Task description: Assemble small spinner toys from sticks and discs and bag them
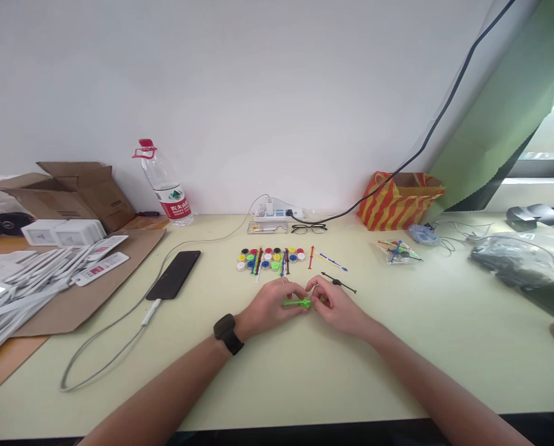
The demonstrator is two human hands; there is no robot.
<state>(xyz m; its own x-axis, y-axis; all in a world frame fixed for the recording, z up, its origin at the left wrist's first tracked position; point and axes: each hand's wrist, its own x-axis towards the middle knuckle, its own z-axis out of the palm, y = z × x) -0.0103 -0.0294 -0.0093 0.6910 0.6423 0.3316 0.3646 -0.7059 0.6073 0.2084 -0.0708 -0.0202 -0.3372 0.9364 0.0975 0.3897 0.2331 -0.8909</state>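
Note:
Low over the table's middle, my left hand [277, 303] pinches a bright green plastic spinner arrow [297, 303] between thumb and fingers. My right hand [335, 303] is closed close beside it, fingertips at the arrow's right end; a bit of green shows between them. Most of what the right fingers grip is hidden. Just behind the right hand lies a black spinner arrow [336, 282] with a round hub. Farther back are several coloured round discs [268, 257] with thin arrows lying across them. A red arrow [311, 257] and a blue arrow [336, 263] lie to their right.
At left are a phone [174, 275] on a white cable, a water bottle [169, 186], and cardboard with papers [49, 272]. A power strip [277, 214] and glasses [309, 228] stand at the back. A striped bag [392, 207] and bagged parts [397, 252] are right.

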